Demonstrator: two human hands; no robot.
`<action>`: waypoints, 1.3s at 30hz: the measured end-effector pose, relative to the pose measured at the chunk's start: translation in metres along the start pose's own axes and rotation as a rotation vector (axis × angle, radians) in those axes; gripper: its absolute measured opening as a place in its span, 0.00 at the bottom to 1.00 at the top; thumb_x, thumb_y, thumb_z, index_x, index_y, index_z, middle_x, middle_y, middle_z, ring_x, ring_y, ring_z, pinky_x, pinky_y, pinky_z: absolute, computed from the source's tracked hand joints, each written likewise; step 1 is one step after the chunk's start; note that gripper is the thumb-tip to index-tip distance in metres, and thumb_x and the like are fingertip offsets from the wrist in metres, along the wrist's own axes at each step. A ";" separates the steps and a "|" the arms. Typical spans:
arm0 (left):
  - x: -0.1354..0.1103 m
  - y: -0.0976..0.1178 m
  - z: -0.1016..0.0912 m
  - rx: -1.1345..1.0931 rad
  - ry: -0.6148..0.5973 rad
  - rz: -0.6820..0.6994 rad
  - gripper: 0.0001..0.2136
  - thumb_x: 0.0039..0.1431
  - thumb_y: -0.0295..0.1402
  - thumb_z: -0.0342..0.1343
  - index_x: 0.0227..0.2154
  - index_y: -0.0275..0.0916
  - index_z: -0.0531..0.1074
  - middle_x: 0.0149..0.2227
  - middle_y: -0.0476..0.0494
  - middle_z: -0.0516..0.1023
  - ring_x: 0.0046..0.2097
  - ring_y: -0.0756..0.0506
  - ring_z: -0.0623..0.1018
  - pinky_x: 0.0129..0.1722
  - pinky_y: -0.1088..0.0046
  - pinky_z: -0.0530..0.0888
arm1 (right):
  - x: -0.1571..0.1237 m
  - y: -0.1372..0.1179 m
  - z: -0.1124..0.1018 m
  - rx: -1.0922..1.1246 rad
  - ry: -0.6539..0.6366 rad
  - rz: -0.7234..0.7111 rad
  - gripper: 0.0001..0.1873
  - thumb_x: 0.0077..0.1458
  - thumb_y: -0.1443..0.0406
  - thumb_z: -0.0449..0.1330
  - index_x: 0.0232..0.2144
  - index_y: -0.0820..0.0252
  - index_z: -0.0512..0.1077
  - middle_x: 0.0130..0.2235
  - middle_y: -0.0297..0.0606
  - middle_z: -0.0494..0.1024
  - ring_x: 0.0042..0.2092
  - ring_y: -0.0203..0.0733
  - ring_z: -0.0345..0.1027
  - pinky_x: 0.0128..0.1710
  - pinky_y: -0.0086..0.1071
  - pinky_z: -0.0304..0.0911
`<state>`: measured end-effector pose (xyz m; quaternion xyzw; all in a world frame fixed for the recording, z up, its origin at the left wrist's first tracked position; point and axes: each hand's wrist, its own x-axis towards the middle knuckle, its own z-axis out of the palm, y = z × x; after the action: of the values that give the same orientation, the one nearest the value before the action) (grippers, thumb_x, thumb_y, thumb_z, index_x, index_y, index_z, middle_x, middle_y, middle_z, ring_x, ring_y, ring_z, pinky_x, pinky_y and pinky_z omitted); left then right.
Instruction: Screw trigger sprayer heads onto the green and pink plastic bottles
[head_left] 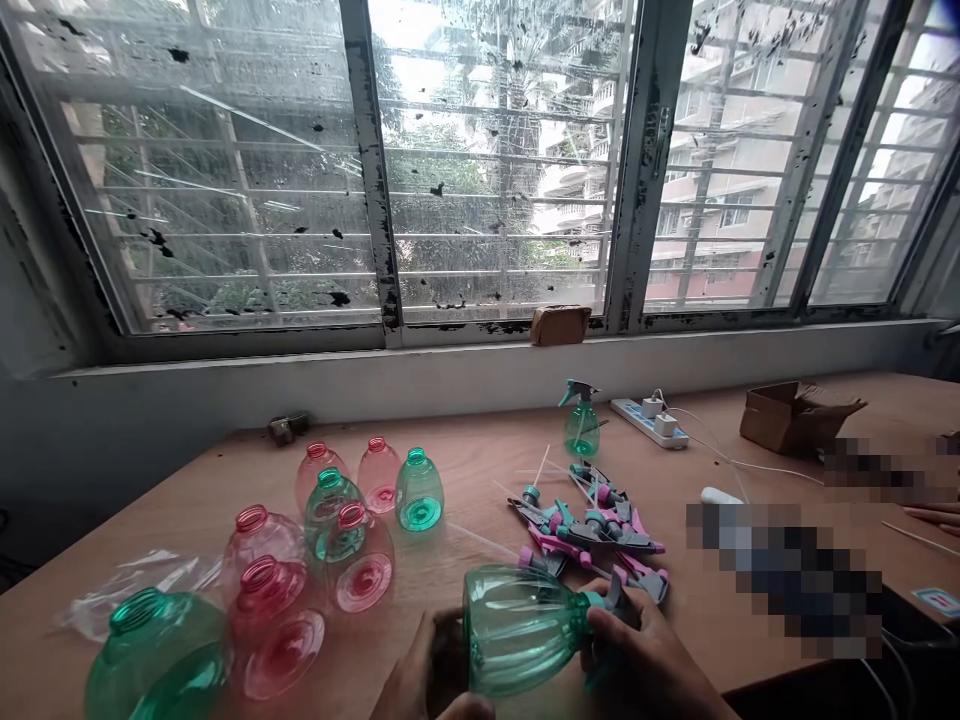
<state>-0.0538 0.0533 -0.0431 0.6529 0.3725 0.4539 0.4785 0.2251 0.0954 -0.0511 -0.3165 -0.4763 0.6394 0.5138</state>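
I hold a green see-through bottle on its side near the table's front edge. My left hand cups its base, fingers wrapped round it. My right hand is closed round the bottle's neck, where a grey and teal spray head sits. Just beyond lies a pile of spray heads in grey, teal and pink with thin white tubes.
Several empty green and pink bottles lie at the left, beside a clear plastic bag. One assembled green spray bottle stands farther back. A power strip and an open cardboard box sit at the right. Windows lie behind.
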 end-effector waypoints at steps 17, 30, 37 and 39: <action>-0.002 -0.021 -0.008 0.068 -0.025 -0.049 0.39 0.55 0.51 0.67 0.66 0.49 0.59 0.37 0.47 0.76 0.37 0.43 0.78 0.41 0.66 0.78 | 0.001 0.006 -0.003 0.037 0.076 -0.035 0.28 0.44 0.48 0.79 0.34 0.64 0.78 0.22 0.35 0.80 0.23 0.43 0.76 0.22 0.30 0.71; -0.004 -0.022 -0.011 0.113 0.058 0.080 0.41 0.57 0.64 0.55 0.70 0.55 0.54 0.59 0.38 0.70 0.52 0.34 0.76 0.52 0.58 0.75 | 0.001 0.004 -0.003 -0.001 -0.070 -0.034 0.23 0.49 0.50 0.77 0.29 0.64 0.78 0.24 0.37 0.82 0.24 0.41 0.76 0.24 0.27 0.71; -0.004 -0.015 -0.006 -0.003 -0.042 -0.013 0.43 0.57 0.52 0.65 0.70 0.51 0.53 0.40 0.45 0.76 0.42 0.39 0.80 0.48 0.60 0.79 | 0.002 0.008 -0.006 0.030 0.008 -0.058 0.23 0.51 0.51 0.77 0.35 0.63 0.76 0.23 0.36 0.82 0.24 0.41 0.76 0.24 0.28 0.72; -0.005 -0.012 -0.004 0.003 -0.021 -0.037 0.39 0.57 0.49 0.66 0.68 0.50 0.57 0.41 0.44 0.78 0.42 0.39 0.80 0.50 0.58 0.78 | 0.002 0.010 -0.007 0.025 -0.019 -0.049 0.23 0.51 0.51 0.77 0.35 0.63 0.76 0.23 0.36 0.82 0.24 0.42 0.76 0.24 0.29 0.72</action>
<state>-0.0602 0.0535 -0.0555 0.6514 0.3801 0.4377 0.4895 0.2277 0.0991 -0.0625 -0.2920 -0.4807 0.6356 0.5289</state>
